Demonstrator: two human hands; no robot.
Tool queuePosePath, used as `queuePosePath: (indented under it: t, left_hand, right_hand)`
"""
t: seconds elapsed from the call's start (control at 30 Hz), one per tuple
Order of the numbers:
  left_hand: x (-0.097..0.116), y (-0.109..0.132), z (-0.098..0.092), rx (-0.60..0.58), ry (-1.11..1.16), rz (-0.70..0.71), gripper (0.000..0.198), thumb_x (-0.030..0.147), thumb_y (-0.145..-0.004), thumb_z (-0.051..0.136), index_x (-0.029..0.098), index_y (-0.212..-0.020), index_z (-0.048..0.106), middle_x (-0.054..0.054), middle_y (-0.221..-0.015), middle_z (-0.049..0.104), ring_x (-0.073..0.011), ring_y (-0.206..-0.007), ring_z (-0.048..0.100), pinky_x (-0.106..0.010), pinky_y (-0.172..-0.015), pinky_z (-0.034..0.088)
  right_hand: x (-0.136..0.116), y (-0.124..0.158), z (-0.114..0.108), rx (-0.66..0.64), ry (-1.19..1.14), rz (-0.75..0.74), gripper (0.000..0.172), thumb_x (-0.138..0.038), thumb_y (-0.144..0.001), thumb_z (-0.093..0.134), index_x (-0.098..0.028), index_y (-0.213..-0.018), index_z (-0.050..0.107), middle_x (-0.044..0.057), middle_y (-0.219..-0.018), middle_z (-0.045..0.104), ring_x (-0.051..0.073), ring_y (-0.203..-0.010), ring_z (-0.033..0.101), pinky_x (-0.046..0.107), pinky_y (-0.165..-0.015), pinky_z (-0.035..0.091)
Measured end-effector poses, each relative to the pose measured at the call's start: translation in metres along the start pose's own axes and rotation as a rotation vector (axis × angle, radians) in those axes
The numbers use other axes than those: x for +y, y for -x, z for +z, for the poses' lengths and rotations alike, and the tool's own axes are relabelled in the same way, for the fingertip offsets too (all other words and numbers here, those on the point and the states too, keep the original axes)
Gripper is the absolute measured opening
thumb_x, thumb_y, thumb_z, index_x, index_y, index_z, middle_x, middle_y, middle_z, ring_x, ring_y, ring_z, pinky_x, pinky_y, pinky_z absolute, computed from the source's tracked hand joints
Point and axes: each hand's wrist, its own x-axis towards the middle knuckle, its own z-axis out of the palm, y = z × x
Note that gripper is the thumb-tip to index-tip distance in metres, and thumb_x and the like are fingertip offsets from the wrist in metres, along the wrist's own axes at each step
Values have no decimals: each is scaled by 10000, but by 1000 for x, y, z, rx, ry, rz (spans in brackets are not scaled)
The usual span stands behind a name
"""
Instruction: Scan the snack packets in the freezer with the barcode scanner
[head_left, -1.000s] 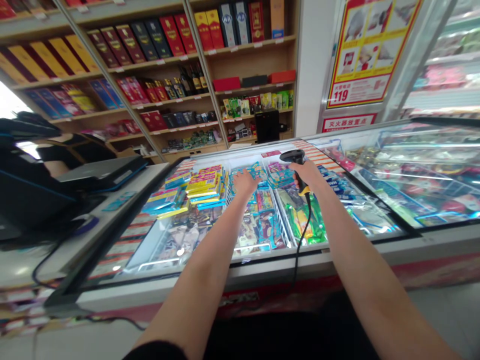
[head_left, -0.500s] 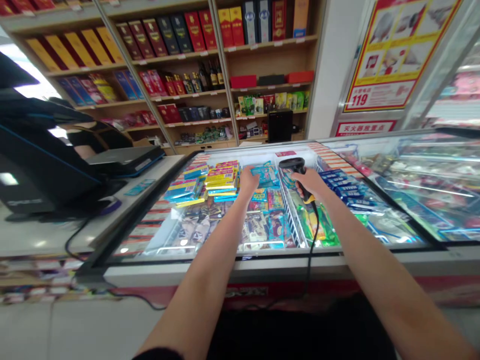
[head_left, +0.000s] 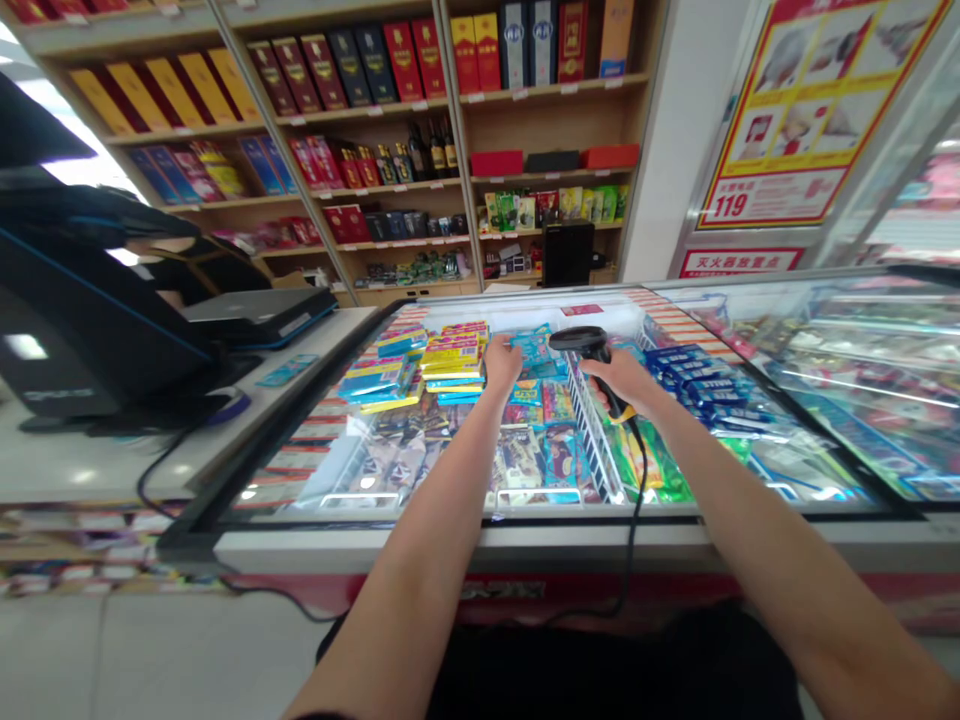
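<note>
Head view: right hand (head_left: 616, 380) grips a black barcode scanner (head_left: 586, 345); left hand (head_left: 502, 362) touches a blue packet (head_left: 534, 350), grip unclear.

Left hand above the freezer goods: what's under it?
Teal flat packets lie beside the left hand, multicoloured packets nearer the camera; whatever lies directly beneath the palm is hidden.

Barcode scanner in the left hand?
No, the right hand grips the corded barcode scanner; the left hand is beside a blue packet in the freezer.
</note>
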Motion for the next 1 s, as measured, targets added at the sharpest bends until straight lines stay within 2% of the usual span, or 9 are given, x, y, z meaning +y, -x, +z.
queuePosePath:
  t: [0.13,0.33,0.57,0.7,0.83,1.0]
  left_hand:
    - [1,1,2,-18,102,-51,341,116,-773,585,137,-1096,693,-75,-894,740,-186,-776,711,-260,-705,544]
    - [15,10,-2,-33,263,-133,341,98,-748,605,150,-1079,668,-45,-834,719,-138,-612,663,-224,-554,521]
    - [18,11,-2,-32,294,-127,279,92,-762,595,152,-1025,666,-58,-897,714,-134,-610,663,-228,-542,527]
    - [18,11,-1,-30,307,-138,297,90,-741,624,161,-1026,668,-46,-876,713,-147,-629,677,-247,-576,547]
    - [21,13,-3,-22,283,-143,297,96,-737,642,165,-1025,665,-24,-844,704,-119,-604,655,-215,-568,531]
    - [16,10,0,-29,306,-125,279,94,-745,611,149,-1013,664,-32,-830,694,-110,-586,637,-210,-556,519]
  right_hand:
    - [-1,2,3,-54,21,-28,193,-260,-817,653,-208,-749,480,-35,-413,505,127,-287,432,241,-300,374]
    - [-1,3,4,-110,38,-41,184,-251,-817,646,-201,-734,490,-34,-451,523,118,-296,445,239,-302,385]
    - [-2,5,2,-155,74,-61,158,-251,-812,627,-189,-715,519,-30,-454,518,115,-304,446,239,-303,384]
    - [-1,4,1,-168,83,-60,173,-272,-819,625,-186,-707,527,-22,-451,521,115,-312,448,238,-311,387]
    - [-1,5,1,-166,85,-38,198,-284,-818,633,-190,-690,513,-16,-450,526,118,-318,452,240,-318,392]
    - [-6,4,-5,-85,63,-5,217,-264,-816,638,-200,-679,483,-20,-427,513,117,-304,439,240,-321,384]
